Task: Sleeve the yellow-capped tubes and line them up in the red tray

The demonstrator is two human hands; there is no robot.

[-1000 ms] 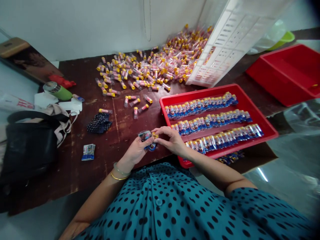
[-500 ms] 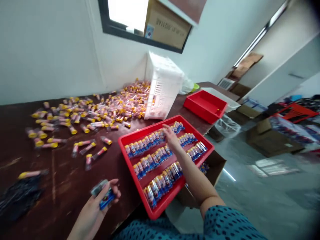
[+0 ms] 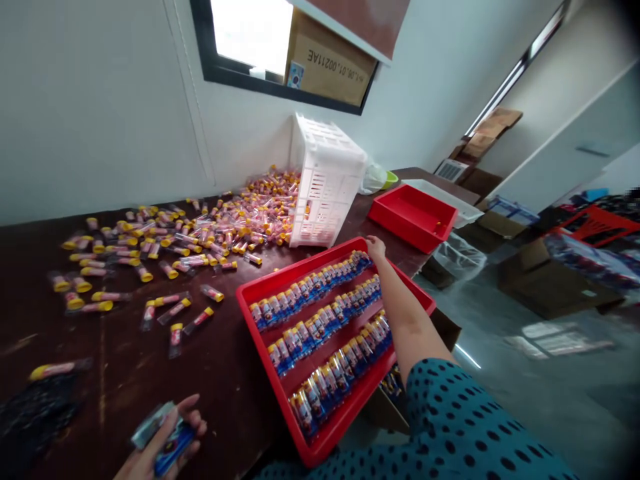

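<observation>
Low at the left, my left hand [image 3: 170,437] is closed around a small stack of clear and blue printed plastic sleeves [image 3: 175,445]. My right hand [image 3: 376,248] reaches across a shallow red tray [image 3: 267,360] and grips its rim at the far right corner; the fingertips are partly hidden. Inside the tray lie three rows of yellow-capped tubes in blue printed sleeves [image 3: 313,327]. My right forearm covers the right ends of the rows. Loose clear tubes with yellow caps and pink contents [image 3: 200,233] are strewn over the dark table behind.
A white plastic basket [image 3: 327,193] lies tipped on its side against the heap of tubes. Beyond it sits a second red tray [image 3: 415,217]. Black plastic [image 3: 37,413] lies at the left. A cardboard box [image 3: 447,333] stands below the tray's right side.
My right hand has moved from the far row of sleeved tubes to the tray's far right corner. The left hand, still holding the sleeves, has moved down and left. The tray has shifted slightly.
</observation>
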